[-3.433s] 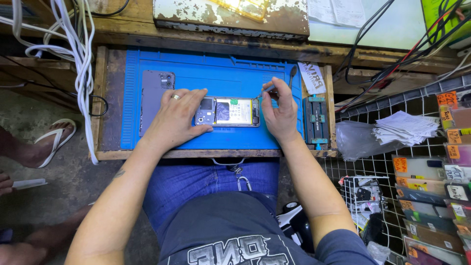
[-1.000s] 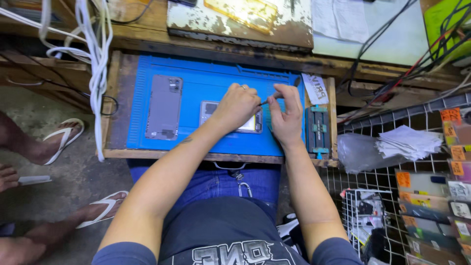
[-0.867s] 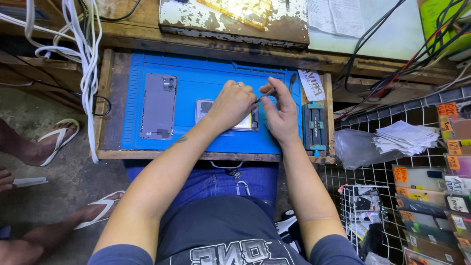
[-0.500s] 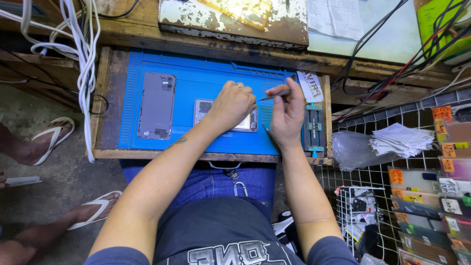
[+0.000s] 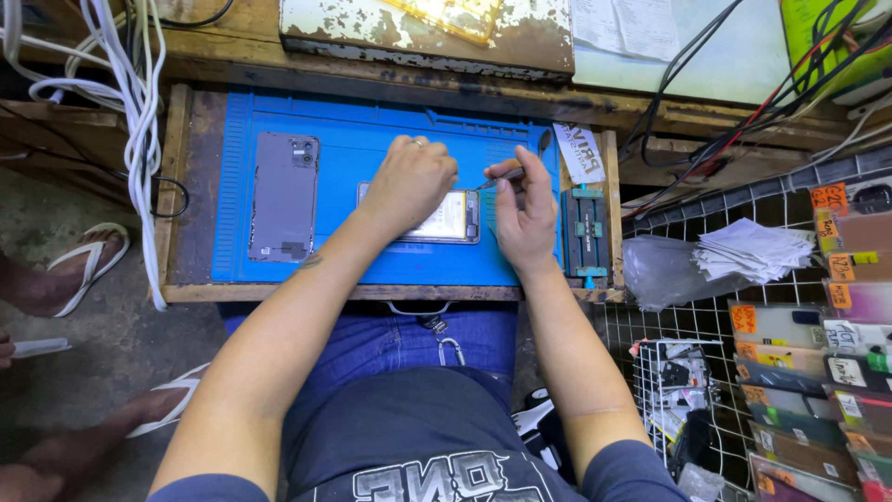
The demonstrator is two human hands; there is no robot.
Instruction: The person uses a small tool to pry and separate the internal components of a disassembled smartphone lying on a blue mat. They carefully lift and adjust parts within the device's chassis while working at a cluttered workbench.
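1. Far to the left of the left hand (image 5: 413,177), white cables (image 5: 139,102) hang down past the edge of the wooden bench (image 5: 177,186), over a grey concrete floor (image 5: 93,344) where feet in white sandals (image 5: 88,265) stand.
2. A blue mat (image 5: 372,144) covers the bench under both hands.
3. Left of the left hand, apart from it, a grey back cover (image 5: 283,195) lies flat on the mat.
4. The left hand rests palm down on the opened phone (image 5: 451,218), fingers curled over its upper edge, pinning it to the mat.
5. The phone lies crosswise between the two hands, its right end showing just beside the right hand (image 5: 525,209).
6. The right hand is pinched shut on a thin metal tool (image 5: 502,177), whose tip points left toward the left hand's fingers above the phone.
7. Just right of the right hand stands a small clamp jig (image 5: 585,228) at the mat's edge.
8. Beyond both hands sits a rusted white slab (image 5: 418,37).
9. Far right, a wire rack (image 5: 790,372) holds packaged phone cases, with stacked papers (image 5: 753,251) above.
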